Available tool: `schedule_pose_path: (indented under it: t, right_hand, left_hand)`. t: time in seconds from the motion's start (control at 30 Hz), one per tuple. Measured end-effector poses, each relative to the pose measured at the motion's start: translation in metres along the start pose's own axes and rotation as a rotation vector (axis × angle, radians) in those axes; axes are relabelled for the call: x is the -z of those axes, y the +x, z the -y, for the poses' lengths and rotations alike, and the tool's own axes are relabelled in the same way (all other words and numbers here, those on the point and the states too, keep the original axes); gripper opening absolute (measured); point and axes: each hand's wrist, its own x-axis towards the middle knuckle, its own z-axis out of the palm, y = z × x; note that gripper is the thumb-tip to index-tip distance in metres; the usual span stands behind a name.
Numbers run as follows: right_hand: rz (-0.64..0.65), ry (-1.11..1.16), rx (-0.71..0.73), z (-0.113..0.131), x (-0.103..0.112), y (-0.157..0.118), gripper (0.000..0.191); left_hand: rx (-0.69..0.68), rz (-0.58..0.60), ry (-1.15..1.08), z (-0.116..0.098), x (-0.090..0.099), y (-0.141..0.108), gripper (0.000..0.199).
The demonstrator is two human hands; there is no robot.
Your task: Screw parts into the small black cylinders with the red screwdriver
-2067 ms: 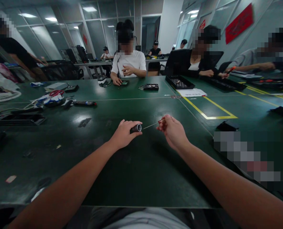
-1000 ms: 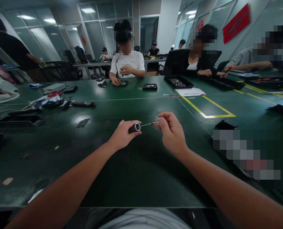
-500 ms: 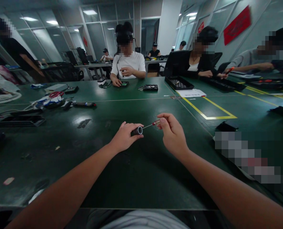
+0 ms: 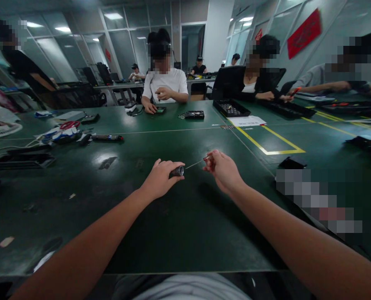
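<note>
A short black cylinder with a bright round open end is gripped between the thumb and fingers of my left hand. Its open end faces right and toward the camera. My right hand is closed around the reddish handle of a thin screwdriver. The shaft points left and slightly down, its tip close to the rim of the cylinder; whether they touch I cannot tell. Both hands are held above the green table.
A dark pen-like tool lies at left beside gloves and red-handled items. Black trays and a white paper are at the far side. Several people sit beyond the table. A blurred-out object lies at right.
My right hand has turned, with its fingers curled more around the screwdriver handle. The whole view has shifted slightly, and the left hand keeps its hold on the cylinder.
</note>
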Motion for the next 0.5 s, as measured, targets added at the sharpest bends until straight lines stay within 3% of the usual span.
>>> schedule_pose_path:
  t: [0.3, 0.5]
  right_hand:
    - [0.057, -0.199, 0.262, -0.008, 0.001, -0.003, 0.031]
    - [0.125, -0.378, 0.386, -0.001, -0.002, -0.013, 0.028]
  left_hand:
    - [0.046, 0.010, -0.080, -0.003, 0.000, 0.002, 0.040]
    - [0.029, -0.008, -0.076, -0.003, 0.000, 0.001, 0.040]
